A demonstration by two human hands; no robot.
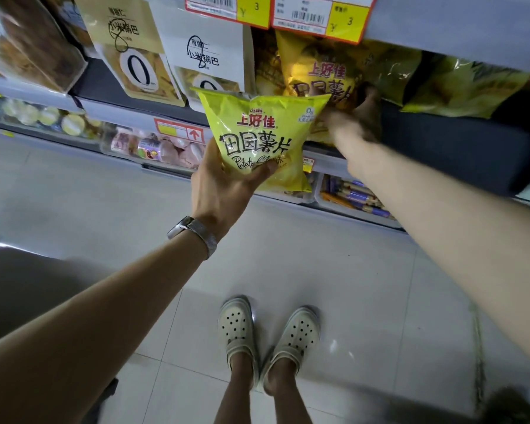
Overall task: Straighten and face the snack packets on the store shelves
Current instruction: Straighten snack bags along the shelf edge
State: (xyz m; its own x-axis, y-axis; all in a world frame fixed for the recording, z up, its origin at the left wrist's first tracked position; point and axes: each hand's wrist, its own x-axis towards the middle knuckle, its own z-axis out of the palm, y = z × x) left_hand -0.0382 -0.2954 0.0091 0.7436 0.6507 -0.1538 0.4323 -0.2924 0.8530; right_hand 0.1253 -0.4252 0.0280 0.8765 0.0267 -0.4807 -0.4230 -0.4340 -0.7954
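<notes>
L hand (224, 191), watch (193, 231) on wrist: fingers clamped on lime chip packet (257, 136), upright, before shelf (441, 142). R hand (355, 117): at shelved yellow packet (318, 71); blurred, finger state can't tell.

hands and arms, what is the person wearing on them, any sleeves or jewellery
No sleeves or gloves are in view. The left hand has a silver mesh-band watch on its wrist. The right hand is blurred; no ring or band shows on it.

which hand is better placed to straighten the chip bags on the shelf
Right. The right hand reaches into the dark shelf at the standing yellow chip packet; the left hand is busy gripping a lime-yellow potato chip packet.
</notes>
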